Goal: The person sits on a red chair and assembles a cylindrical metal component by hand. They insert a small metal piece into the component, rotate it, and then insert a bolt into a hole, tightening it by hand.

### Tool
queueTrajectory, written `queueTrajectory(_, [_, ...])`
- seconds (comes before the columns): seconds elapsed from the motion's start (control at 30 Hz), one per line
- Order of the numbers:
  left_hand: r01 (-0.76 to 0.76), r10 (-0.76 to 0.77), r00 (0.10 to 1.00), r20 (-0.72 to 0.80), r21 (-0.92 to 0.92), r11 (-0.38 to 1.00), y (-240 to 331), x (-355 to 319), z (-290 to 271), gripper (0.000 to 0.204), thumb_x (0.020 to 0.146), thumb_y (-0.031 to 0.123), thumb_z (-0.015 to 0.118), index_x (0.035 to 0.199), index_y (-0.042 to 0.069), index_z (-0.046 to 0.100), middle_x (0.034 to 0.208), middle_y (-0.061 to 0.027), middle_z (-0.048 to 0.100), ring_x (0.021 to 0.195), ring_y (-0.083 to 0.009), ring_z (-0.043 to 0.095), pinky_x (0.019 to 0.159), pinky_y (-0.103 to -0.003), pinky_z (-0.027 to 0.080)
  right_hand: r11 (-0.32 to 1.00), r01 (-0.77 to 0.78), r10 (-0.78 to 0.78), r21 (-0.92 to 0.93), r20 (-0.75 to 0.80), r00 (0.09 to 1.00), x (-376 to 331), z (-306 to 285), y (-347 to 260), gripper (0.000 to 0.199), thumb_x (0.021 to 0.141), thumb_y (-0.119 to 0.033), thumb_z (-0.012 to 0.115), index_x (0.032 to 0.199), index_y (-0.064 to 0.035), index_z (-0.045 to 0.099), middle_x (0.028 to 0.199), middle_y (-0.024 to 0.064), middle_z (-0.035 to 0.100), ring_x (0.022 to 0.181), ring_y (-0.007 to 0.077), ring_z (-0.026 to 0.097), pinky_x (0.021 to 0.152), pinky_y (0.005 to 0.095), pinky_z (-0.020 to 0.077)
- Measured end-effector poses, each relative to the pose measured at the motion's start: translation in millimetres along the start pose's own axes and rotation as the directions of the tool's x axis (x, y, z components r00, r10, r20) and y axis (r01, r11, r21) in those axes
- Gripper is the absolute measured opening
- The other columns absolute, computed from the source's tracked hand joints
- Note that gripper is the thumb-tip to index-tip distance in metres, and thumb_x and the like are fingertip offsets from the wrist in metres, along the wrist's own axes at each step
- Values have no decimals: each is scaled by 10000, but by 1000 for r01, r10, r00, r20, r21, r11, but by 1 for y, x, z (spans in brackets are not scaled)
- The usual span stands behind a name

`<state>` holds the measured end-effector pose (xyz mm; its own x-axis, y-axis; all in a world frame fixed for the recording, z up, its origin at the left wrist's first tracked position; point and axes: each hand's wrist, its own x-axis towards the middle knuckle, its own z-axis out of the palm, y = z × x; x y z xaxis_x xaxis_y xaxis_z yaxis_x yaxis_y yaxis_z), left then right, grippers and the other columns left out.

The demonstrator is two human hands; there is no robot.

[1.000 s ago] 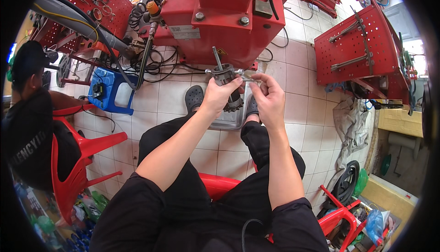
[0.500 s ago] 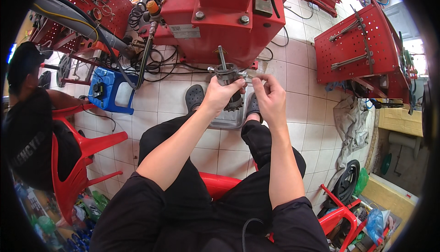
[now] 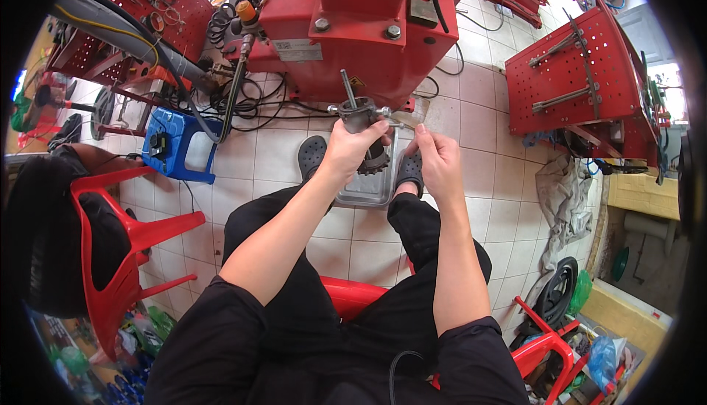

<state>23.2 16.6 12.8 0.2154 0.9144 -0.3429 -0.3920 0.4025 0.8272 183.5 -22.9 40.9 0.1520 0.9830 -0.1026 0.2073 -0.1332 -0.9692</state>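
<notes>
holding of one cylindrical metal part [image 3: 359, 119] is done by the left hand [image 3: 348, 153], whose fingers are wrapped around it, with the thumb laid across its near side. the part is held slightly tilted, in front of one red machine base [image 3: 335, 70] and, as seen from above, over one grey tray [image 3: 364, 198]. one rod [image 3: 347, 88] is pointed out of its upper end, two bright fittings [image 3: 383, 113] are seen on its opposite sides, and one toothed ring [image 3: 375, 165] is found at its lower end. the right hand [image 3: 440, 158] is placed just beside; its thumb and index finger are pressed together at the tips, the other fingers are curled, and it cannot be told whether something small is pinched there.

two dark clogs [image 3: 313, 157] are worn, one at each side of the tray. two large bolts [image 3: 393, 33] are fixed in the machine base. at the left, one blue stool [image 3: 174, 138] and one red chair [image 3: 140, 232] are seen.

one pale rectangular label [image 3: 298, 51] with a square code, and one yellow sticker [image 3: 356, 81] near the rod, are stuck on the machine base; their print is too small to be read.
</notes>
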Motion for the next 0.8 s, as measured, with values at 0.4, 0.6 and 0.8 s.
queueTrajectory(0.4, [0,0,1000,-6,7,1000,0,0,2,177,812,100,692,934,3,608,815,-63,654,693,-137,634,635,-274,511,998,11,-11,57,-2,1000,3,4,3,252,918,-203,564,811,22,604,576,-33,439,555,50,372,497,230,301])
queueTrajectory(0.6, [10,-13,1000,24,112,994,3,-4,2,184,828,118,683,968,33,600,851,-68,653,749,-156,640,669,-288,505,1000,-5,5,-16,23,1000,2,6,-3,246,909,-188,566,794,29,587,572,-26,442,541,64,380,482,251,315])
queueTrajectory(0.8, [-104,73,987,142,231,967,-3,-1,1,202,828,110,670,990,23,586,869,-75,651,749,-156,638,679,-293,505,999,-23,26,-47,59,998,5,1,6,281,921,-220,526,790,24,571,626,3,472,614,80,417,543,265,351])
